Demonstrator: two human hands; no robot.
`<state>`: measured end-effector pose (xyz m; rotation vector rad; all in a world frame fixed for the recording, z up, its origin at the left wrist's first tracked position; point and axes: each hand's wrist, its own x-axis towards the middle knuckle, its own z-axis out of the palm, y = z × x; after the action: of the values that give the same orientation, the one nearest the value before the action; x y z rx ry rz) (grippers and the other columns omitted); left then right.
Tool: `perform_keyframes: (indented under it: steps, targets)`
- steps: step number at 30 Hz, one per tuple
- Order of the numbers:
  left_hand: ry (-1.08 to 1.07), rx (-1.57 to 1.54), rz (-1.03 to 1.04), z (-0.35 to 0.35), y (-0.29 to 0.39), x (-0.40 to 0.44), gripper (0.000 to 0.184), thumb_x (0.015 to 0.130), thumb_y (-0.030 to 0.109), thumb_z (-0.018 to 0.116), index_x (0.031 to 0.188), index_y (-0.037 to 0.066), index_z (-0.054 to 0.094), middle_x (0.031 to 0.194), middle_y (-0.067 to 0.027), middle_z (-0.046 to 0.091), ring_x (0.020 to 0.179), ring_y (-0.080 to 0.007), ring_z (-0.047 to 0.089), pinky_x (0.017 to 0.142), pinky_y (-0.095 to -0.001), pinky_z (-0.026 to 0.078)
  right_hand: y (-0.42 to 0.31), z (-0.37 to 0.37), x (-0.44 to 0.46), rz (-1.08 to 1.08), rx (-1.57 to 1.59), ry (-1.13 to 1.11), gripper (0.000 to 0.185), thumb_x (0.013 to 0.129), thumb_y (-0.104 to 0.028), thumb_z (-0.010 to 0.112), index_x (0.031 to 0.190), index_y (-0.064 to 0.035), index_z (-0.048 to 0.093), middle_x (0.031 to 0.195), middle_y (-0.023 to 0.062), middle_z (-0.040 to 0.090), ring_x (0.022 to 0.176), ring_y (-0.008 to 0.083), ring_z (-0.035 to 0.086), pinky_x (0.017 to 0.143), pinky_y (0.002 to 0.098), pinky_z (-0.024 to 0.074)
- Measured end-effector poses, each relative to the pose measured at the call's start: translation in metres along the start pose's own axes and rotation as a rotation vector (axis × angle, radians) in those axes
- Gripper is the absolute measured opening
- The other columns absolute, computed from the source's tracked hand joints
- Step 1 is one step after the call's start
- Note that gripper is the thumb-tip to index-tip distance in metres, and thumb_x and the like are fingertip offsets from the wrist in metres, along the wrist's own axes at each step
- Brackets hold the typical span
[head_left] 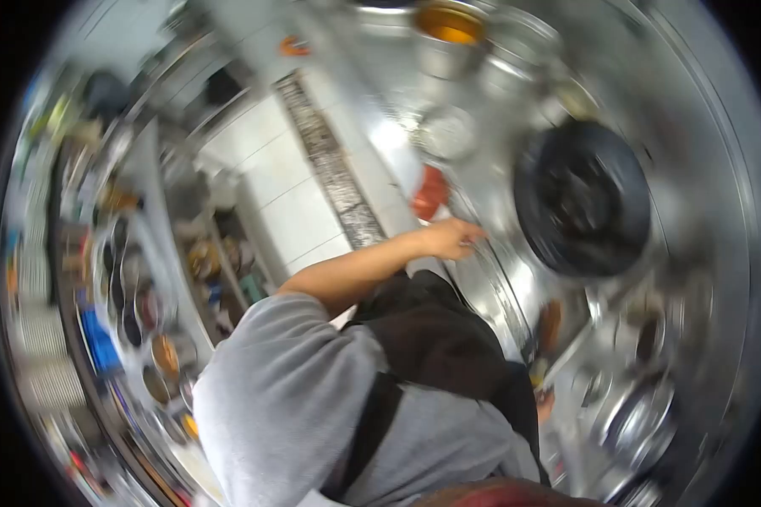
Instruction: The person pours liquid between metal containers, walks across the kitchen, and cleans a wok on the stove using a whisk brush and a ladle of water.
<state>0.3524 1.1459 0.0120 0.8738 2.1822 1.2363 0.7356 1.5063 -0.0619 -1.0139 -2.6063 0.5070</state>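
Observation:
My left hand is stretched over the front edge of the steel counter, left of a large dark wok. Its index finger points out, the other fingers look bent, and no object shows in it. The wok's inside is dark and shiny. Close to the left hand lies a red cloth-like item. My right hand shows only in part beside my dark apron, low on the right. A pale, long handle-like piece ends near it; blur hides its fingers and whether they touch the piece.
A pot of orange liquid and a metal pot stand beyond the wok. Metal bowls are at lower right. A floor grate crosses white tiles. Shelves with stacked plates and food containers fill the left.

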Motion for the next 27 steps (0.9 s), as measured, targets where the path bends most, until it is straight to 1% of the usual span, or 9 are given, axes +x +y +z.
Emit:
perform_keyframes:
  steps: [4,10,12,14,16,19,23,25,27]
  targets:
    - [0.236,0.066,-0.091,-0.053,-0.03,-0.034,0.042,0.074,0.013,0.058,0.115,0.007,0.056,0.096,-0.0119,0.065,0.09,-0.0298,0.062,0.081,-0.0382,0.048,-0.116,0.045,0.055,-0.23,0.265,-0.198,0.034,0.087,-0.018,0.057,0.117,-0.0041,0.056,0.104,0.0164,0.061,0.088,0.0269,0.062,0.074,0.0357,0.05]
    - [0.691,0.069,-0.336,-0.1,-0.073,-0.163,0.042,0.07,0.011,0.059,0.112,0.007,0.057,0.1,-0.0155,0.064,0.091,-0.033,0.061,0.08,-0.0393,0.048,-0.241,0.141,0.102,-0.795,0.253,-0.971,0.031,0.087,-0.017,0.056,0.116,-0.0039,0.057,0.101,0.015,0.063,0.085,0.0247,0.063,0.072,0.0335,0.0502]
    - [0.731,0.133,-0.607,-0.09,-0.11,-0.225,0.045,0.07,0.011,0.059,0.115,0.009,0.057,0.099,-0.0163,0.064,0.094,-0.0335,0.06,0.083,-0.0394,0.048,-0.269,0.171,0.108,-1.002,0.247,-1.159,0.03,0.087,-0.017,0.056,0.115,-0.0038,0.058,0.1,0.0145,0.063,0.084,0.0239,0.063,0.071,0.0328,0.0502]
    - [0.798,0.218,-0.984,-0.072,-0.098,-0.293,0.047,0.07,0.01,0.057,0.117,0.01,0.056,0.099,-0.0187,0.063,0.096,-0.0344,0.058,0.085,-0.0409,0.046,-0.287,0.195,0.105,-1.121,0.24,-1.259,0.03,0.088,-0.016,0.056,0.115,-0.0038,0.058,0.099,0.0143,0.063,0.084,0.0236,0.063,0.071,0.0325,0.0503]
    - [0.906,0.212,-1.197,-0.03,-0.084,-0.351,0.048,0.07,0.009,0.056,0.118,0.01,0.056,0.1,-0.0199,0.062,0.098,-0.0351,0.058,0.085,-0.0418,0.046,-0.304,0.214,0.091,-0.839,0.453,-1.224,0.026,0.087,-0.014,0.056,0.11,-0.0018,0.06,0.088,0.0127,0.065,0.074,0.0212,0.063,0.069,0.0292,0.0489]
    - [1.053,0.009,-1.443,0.047,-0.051,-0.404,0.051,0.066,0.007,0.055,0.117,0.007,0.056,0.109,-0.0212,0.059,0.107,-0.0336,0.054,0.091,-0.0414,0.043,-0.374,0.17,0.068,-1.074,0.282,-1.247,0.024,0.086,-0.011,0.055,0.106,-0.0002,0.061,0.081,0.0123,0.065,0.066,0.0197,0.062,0.064,0.0298,0.0481]
    - [0.663,-0.158,-1.575,0.16,-0.01,-0.424,0.049,0.066,0.011,0.058,0.115,0.006,0.058,0.113,-0.0212,0.057,0.109,-0.034,0.053,0.091,-0.0408,0.044,-0.408,0.18,0.053,-1.145,0.393,-1.304,0.024,0.085,-0.01,0.056,0.106,0.001,0.061,0.08,0.0143,0.064,0.064,0.0184,0.061,0.061,0.0307,0.0473]
    - [0.543,-0.174,-1.546,0.215,-0.008,-0.429,0.049,0.066,0.012,0.061,0.114,0.006,0.059,0.113,-0.0203,0.058,0.108,-0.034,0.054,0.091,-0.0403,0.044,-0.422,0.191,0.045,-1.181,0.489,-1.277,0.024,0.085,-0.009,0.055,0.106,0.0015,0.061,0.078,0.0141,0.064,0.061,0.0171,0.06,0.057,0.0291,0.047]
    - [0.567,-0.179,-1.544,0.238,0.005,-0.428,0.05,0.066,0.015,0.063,0.115,0.006,0.058,0.112,-0.0198,0.059,0.107,-0.0344,0.055,0.09,-0.0401,0.045,-0.427,0.193,0.031,-1.228,0.532,-1.294,0.024,0.085,-0.009,0.055,0.106,0.0018,0.061,0.076,0.0141,0.064,0.06,0.0165,0.059,0.056,0.0283,0.0468]
